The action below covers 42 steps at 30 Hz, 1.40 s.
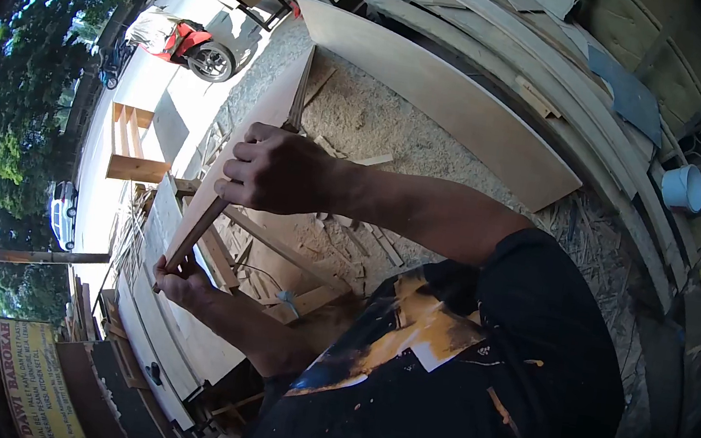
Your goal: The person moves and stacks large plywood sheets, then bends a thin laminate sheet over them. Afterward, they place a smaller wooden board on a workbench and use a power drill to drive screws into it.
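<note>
A long wooden strip (240, 159), set against the edge of a pale plywood board (259, 113), is taken as the landmark. Far to its left, a band of green trees (19, 95) is seen, with a yellow lettered sign (34, 378) below them. Nearer, still left of the strip, a small open wooden shelf unit (130, 146) is seen standing on sunlit ground, and a red and white vehicle (189, 41) is parked above it. At the lower end of the strip, the left hand (183, 282) is closed on it, the fingers pinched around the wood. Just right of the strip's middle, the right hand (274, 171) is wrapped around it, fingers curled tight over the top. Beneath the strip, wooden frame pieces (275, 271) are laid across sawdust-covered ground (363, 112). Right of the strip, a long curved panel (450, 101) is laid on the sawdust, and further right more planks (559, 61) are stacked. Far right of the strip, a white bucket (684, 188) is seen.
</note>
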Motion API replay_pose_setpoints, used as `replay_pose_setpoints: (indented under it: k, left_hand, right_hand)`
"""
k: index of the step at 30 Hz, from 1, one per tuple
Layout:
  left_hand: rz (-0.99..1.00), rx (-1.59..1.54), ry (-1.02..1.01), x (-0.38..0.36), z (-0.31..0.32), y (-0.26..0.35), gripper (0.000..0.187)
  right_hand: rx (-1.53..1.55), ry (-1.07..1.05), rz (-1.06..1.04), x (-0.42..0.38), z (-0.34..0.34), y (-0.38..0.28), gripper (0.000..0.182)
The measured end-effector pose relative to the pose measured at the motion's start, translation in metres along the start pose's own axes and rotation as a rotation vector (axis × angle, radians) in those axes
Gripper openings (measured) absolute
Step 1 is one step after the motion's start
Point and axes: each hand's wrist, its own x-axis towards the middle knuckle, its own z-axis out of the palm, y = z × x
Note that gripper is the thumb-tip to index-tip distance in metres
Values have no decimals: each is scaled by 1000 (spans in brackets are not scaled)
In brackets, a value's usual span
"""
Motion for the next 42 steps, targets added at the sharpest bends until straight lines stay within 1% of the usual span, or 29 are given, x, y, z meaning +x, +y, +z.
replay_pose_setpoints:
  k: [6,7,10,15,18,20,23,26,30,36,38,42]
  left_hand:
    - [28,-55,-16,-8,20,-5,12]
    - [98,-7,-18,-8,19,-8,14]
    - [25,-44,8,-9,22,-4,15]
    - [48,-11,36,-16,30,-2,15]
    - [54,-29,14,-13,27,-2,15]
    - [23,-35,-11,-13,27,-2,15]
    - [71,-1,17,-24,33,-2,15]
    - [54,-4,36,-24,33,-1,14]
    - [45,-22,-6,-21,29,-2,14]
    - [48,-9,41,-28,29,-3,13]
    - [34,14,10,-35,29,-4,27]
    - [5,4,52,-48,18,-6,31]
  right_hand:
    - [-40,-13,-3,6,-8,18,4]
    - [-31,-2,2,5,-8,18,4]
    - [-50,-1,13,5,-7,17,4]
    - [-66,-17,12,5,-8,17,4]
    - [-56,-14,10,6,-8,17,4]
    - [-57,-4,10,6,-6,17,4]
    - [-56,26,8,6,-6,17,4]
    - [-64,-6,11,5,-8,16,4]
    - [-65,-19,19,5,-8,15,3]
    - [-67,-21,27,0,-9,12,3]
    - [-68,-18,17,-2,-9,10,3]
    - [-28,-36,43,-17,-14,-1,4]
